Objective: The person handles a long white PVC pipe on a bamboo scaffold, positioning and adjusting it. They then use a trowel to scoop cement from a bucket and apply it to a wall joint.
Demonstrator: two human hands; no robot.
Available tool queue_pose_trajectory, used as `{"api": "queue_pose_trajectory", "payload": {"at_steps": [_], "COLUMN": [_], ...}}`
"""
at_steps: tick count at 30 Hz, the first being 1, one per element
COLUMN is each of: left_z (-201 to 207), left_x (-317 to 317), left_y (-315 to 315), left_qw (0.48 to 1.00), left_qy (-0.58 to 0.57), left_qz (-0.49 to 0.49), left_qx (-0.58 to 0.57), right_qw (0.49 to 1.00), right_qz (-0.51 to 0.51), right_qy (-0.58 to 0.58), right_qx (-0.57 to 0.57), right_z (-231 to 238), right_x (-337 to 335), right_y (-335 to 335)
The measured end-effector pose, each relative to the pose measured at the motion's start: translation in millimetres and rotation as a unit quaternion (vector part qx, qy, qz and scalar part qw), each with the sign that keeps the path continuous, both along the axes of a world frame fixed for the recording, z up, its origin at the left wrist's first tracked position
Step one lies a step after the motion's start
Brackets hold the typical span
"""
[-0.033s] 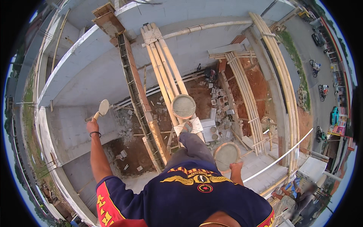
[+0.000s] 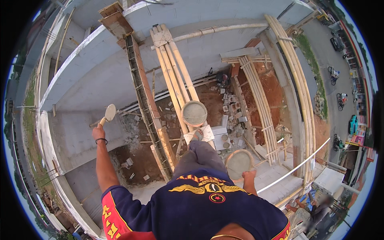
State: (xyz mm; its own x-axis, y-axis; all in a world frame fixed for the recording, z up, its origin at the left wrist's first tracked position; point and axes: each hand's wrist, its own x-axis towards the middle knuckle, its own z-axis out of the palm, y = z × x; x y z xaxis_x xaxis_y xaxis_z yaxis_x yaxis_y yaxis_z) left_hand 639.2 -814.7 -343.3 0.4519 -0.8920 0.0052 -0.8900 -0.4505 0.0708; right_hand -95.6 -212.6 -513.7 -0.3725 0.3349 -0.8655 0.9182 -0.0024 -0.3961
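Observation:
In my left hand (image 2: 98, 132), out at the left, is the wooden handle of a round-headed tool (image 2: 110, 113) coated in pale grey mortar; its exact kind cannot be told. My right hand (image 2: 249, 175) grips the rim of a round bucket (image 2: 252, 159) of grey mortar, beside my right hip. Another mortar bucket (image 2: 194, 113) stands ahead of my foot on bundled bamboo poles (image 2: 171, 74). My sandalled foot (image 2: 199, 134) rests on a pale board (image 2: 208, 133) laid across those poles.
Left of the bamboo runs a narrow wooden formwork (image 2: 147, 90) with steel bars inside. Far below, rubble and blocks (image 2: 234, 105) lie on red soil. More bamboo poles (image 2: 300, 82) stretch along the right, by a road. Another person (image 2: 318, 212) sits at the lower right.

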Motion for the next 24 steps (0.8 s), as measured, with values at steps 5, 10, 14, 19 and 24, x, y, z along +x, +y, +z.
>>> {"api": "queue_pose_trajectory", "payload": {"at_steps": [5, 10, 14, 19, 24], "left_z": [-13.9, -29.3, -51.7, -102.6, -108.4], "left_x": [-15.8, -23.3, -13.6, -9.1, -13.5], "left_y": [-27.4, -31.0, -51.6, -111.0, -176.3], "left_qw": [0.995, 0.987, 0.974, 0.958, 0.939], "left_qy": [0.049, 0.092, 0.101, 0.126, 0.152], "left_qz": [0.077, 0.121, 0.179, 0.225, 0.276], "left_qx": [0.025, 0.056, 0.092, 0.124, 0.142], "right_qw": [0.994, 0.996, 0.996, 0.981, 0.928], "right_qz": [0.063, -0.008, 0.050, 0.176, 0.357], "right_qy": [0.024, 0.036, 0.057, 0.077, 0.101], "right_qx": [-0.087, -0.076, -0.054, 0.008, 0.031], "right_z": [-1.8, 49.5, 77.7, 79.1, 64.4], "right_x": [-20.1, -33.1, -37.3, -25.1, 8.6], "right_y": [-132.7, -294.5, -443.2, -648.6, -836.2]}}
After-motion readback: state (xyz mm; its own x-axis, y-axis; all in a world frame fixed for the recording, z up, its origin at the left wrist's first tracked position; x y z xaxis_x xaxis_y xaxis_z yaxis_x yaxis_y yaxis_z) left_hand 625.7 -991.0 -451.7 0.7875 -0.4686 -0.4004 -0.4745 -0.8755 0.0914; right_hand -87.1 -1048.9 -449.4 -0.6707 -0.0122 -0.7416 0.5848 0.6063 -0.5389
